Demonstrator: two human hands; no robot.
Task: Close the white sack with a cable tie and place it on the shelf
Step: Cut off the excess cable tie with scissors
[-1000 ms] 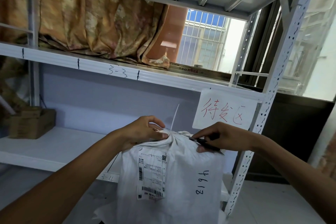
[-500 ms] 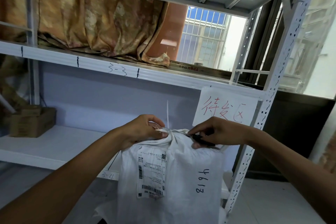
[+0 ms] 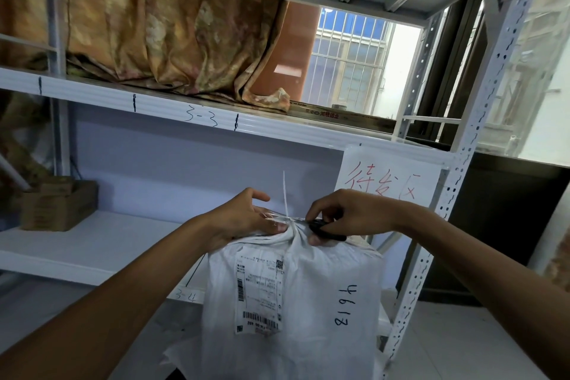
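Note:
A white woven sack point(image 3: 308, 296) with a shipping label and the handwritten number 4613 stands in front of the white shelf point(image 3: 92, 250). Its neck is gathered and wrapped by a white cable tie point(image 3: 285, 197), whose free tail sticks straight up. My left hand point(image 3: 243, 219) pinches the bunched neck from the left. My right hand point(image 3: 348, 214) holds small black-handled scissors point(image 3: 327, 230) right of the neck, blades pointing left at the tie's base.
A cardboard box point(image 3: 57, 205) sits at the left of the lower shelf. A paper sign with red writing point(image 3: 391, 176) hangs from the upper shelf beam point(image 3: 185, 114). A perforated upright post point(image 3: 438, 231) stands to the right. Patterned fabric point(image 3: 160, 37) fills the upper shelf.
The tie's tail swung from leaning right to upright. My right hand moved up and left, bringing the scissors closer to the sack's neck.

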